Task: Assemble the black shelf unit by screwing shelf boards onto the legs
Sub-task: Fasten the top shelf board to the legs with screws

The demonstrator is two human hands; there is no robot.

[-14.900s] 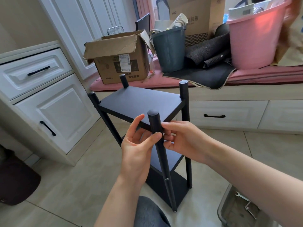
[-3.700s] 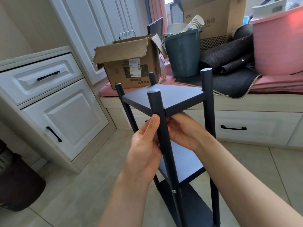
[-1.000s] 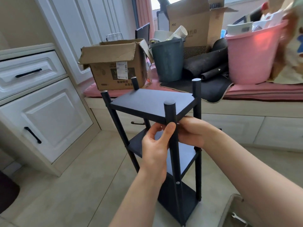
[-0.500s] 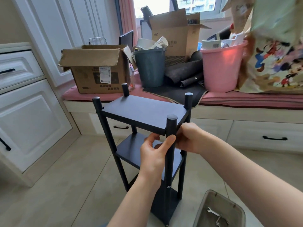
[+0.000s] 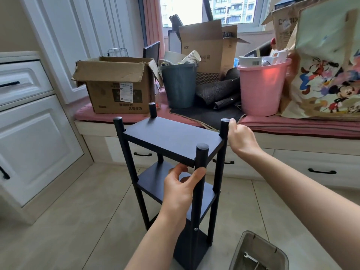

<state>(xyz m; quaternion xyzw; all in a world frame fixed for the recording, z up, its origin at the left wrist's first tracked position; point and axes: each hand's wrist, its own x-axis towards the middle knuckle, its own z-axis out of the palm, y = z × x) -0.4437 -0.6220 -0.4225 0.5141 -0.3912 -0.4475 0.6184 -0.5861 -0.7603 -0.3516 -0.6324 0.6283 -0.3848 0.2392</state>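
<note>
The black shelf unit stands upright on the floor tiles with three boards, a top board (image 5: 171, 139), a middle board (image 5: 155, 182) and a bottom board, between black round legs. My left hand (image 5: 180, 189) grips the near leg (image 5: 200, 168) just under the top board, thumb on the leg's front and fingers behind it. My right hand (image 5: 238, 136) has its fingers curled beside the top of the far right leg (image 5: 224, 127), touching its right side. Whether they close round the leg is hidden.
A grey bin (image 5: 259, 252) with a wrench inside sits on the floor at the lower right. Behind the shelf runs a window bench with a cardboard box (image 5: 118, 84), a grey bucket (image 5: 179, 84) and a pink bucket (image 5: 261, 84). White cabinets (image 5: 33, 137) stand at the left.
My right hand has left the near leg and moved up to the far right leg's top. The view has pulled back and up, showing more of the shelf. My left hand stays on the near leg.
</note>
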